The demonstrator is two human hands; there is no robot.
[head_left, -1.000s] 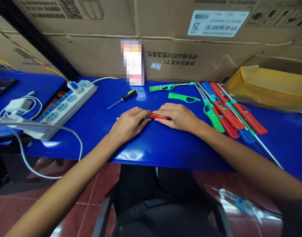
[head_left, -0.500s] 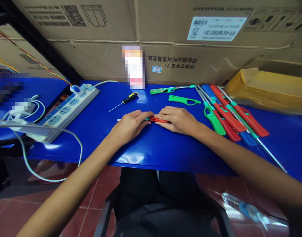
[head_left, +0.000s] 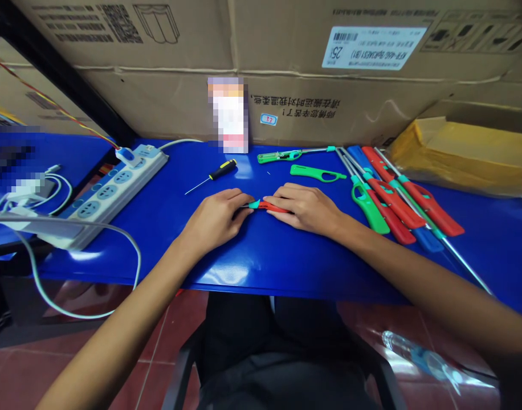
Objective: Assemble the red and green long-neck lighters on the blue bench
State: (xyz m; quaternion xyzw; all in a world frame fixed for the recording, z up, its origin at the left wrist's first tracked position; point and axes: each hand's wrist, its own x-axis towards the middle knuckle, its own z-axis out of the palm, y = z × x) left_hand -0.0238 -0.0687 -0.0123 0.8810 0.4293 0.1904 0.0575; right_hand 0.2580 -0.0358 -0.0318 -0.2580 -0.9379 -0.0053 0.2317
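Observation:
A red long-nosed lighter (head_left: 274,207) with a teal collar is held low over the blue table between my hands. My right hand (head_left: 306,208) is closed around its red handle. My left hand (head_left: 216,219) pinches the nozzle end beside the teal collar, its fingers covering most of the rod. Beyond them lie a green handle shell (head_left: 314,172) and an opened green lighter (head_left: 272,157) with its inner parts and metal rod showing. A black-and-yellow screwdriver (head_left: 222,169) rests behind my left hand.
Several red, green and blue lighters, including a red one (head_left: 436,213), are piled at the right. A white power strip (head_left: 111,193) and looping cable stand left. Behind are a blurred phone (head_left: 230,117), a large cardboard box (head_left: 179,97) and a yellow-taped carton (head_left: 470,154).
My left hand has shifted slightly left along the lighter, so more of the teal collar shows. My right hand keeps its grip on the handle. The view has moved a little.

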